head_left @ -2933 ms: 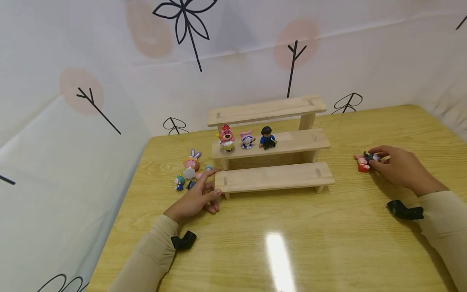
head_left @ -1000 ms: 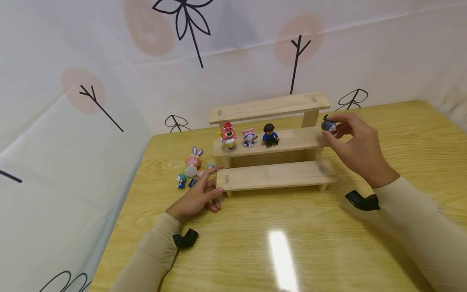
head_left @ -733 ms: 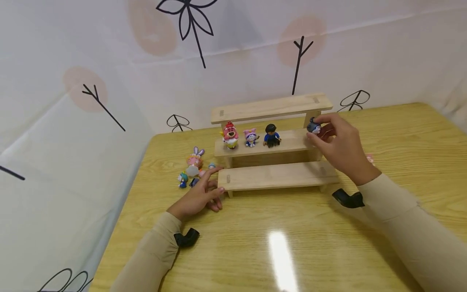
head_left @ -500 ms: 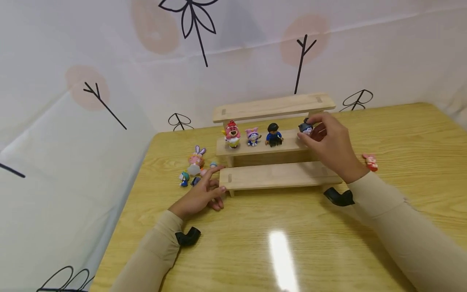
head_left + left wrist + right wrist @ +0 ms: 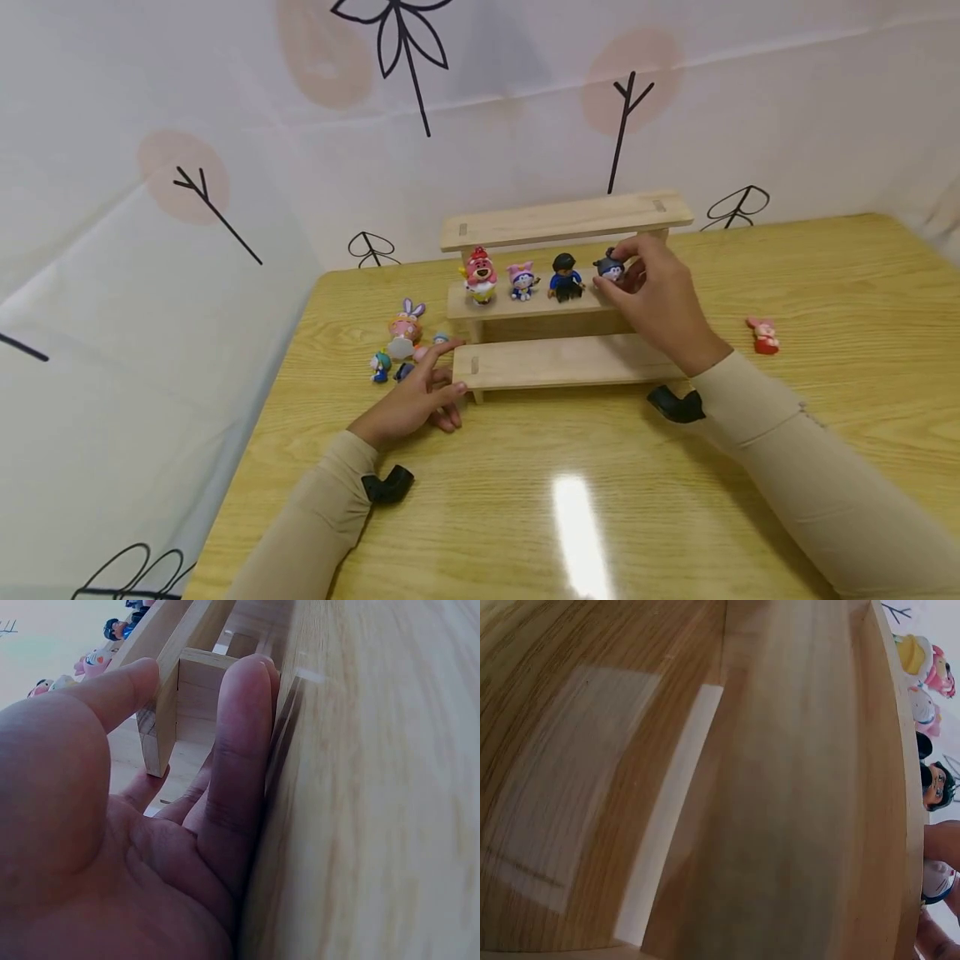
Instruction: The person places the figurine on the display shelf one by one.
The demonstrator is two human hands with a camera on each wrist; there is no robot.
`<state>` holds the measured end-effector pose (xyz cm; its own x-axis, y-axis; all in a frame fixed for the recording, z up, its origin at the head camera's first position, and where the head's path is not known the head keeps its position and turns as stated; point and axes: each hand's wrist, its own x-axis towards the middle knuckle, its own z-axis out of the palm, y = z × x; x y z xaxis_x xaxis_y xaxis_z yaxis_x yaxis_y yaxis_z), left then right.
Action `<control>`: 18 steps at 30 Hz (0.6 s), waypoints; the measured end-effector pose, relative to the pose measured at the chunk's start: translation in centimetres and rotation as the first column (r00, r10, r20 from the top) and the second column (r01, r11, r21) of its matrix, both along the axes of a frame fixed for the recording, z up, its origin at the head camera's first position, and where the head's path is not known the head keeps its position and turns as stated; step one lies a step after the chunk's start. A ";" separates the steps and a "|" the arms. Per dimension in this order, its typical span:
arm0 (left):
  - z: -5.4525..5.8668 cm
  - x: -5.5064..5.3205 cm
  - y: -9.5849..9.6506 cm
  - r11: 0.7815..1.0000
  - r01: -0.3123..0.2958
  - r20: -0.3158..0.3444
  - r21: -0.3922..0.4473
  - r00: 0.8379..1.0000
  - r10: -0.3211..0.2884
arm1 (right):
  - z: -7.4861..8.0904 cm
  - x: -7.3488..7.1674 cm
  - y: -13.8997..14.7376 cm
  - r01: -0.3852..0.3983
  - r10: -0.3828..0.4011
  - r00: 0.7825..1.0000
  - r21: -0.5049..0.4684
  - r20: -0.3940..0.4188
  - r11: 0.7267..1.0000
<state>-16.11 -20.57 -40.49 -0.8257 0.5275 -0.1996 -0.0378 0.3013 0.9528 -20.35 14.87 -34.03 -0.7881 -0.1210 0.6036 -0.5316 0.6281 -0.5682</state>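
R hand point(image 5: 660, 307) pinches dark-topped fig. point(image 5: 609, 268) at shelf's point(image 5: 562, 364) mid tier; L hand point(image 5: 408, 404) grips shelf's lower L end. Advisable: seat base flat pre-release.

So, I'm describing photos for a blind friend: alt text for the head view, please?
A person's right hand pinches a dark-headed figurine at the middle shelf of a three-tier wooden stand, beside three others in a row. The left hand holds the lowest shelf by its left end; more figurines are left of the stand, one pink figurine right.
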 end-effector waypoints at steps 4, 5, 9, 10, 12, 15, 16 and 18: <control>-0.2 0.1 0.0 1.000 -0.005 0.008 0.005 1.000 0.005 | -0.2 0.0 -0.1 -0.003 0.003 1.000 0.017 -0.002 1.000; -0.2 0.1 0.0 1.000 -0.006 0.011 0.008 1.000 0.006 | -0.3 0.0 -0.1 -0.004 0.004 1.000 0.020 -0.001 1.000; -0.2 0.1 0.1 1.000 -0.006 0.008 0.008 1.000 0.006 | -0.3 0.0 0.0 -0.001 0.001 1.000 0.023 0.009 1.000; -0.3 0.1 0.1 1.000 -0.005 0.005 0.007 1.000 0.005 | -0.3 0.0 0.0 0.000 0.000 1.000 0.021 0.014 1.000; -0.3 0.0 0.1 1.000 -0.003 0.002 0.003 1.000 0.003 | -0.3 0.0 0.0 -0.001 0.001 1.000 0.020 0.027 1.000; -0.3 0.0 0.0 1.000 -0.002 0.005 0.006 1.000 0.002 | -0.2 -0.1 0.0 -0.002 0.001 0.999 0.027 0.042 1.000; -0.3 0.0 -0.1 1.000 -0.002 0.006 0.008 1.000 0.002 | -0.2 -0.1 0.1 -0.004 0.003 0.999 0.029 0.047 1.000; -0.3 0.0 -0.1 1.000 -0.001 0.003 0.010 1.000 0.001 | -0.2 0.0 0.2 0.000 -0.002 0.999 0.042 0.049 0.999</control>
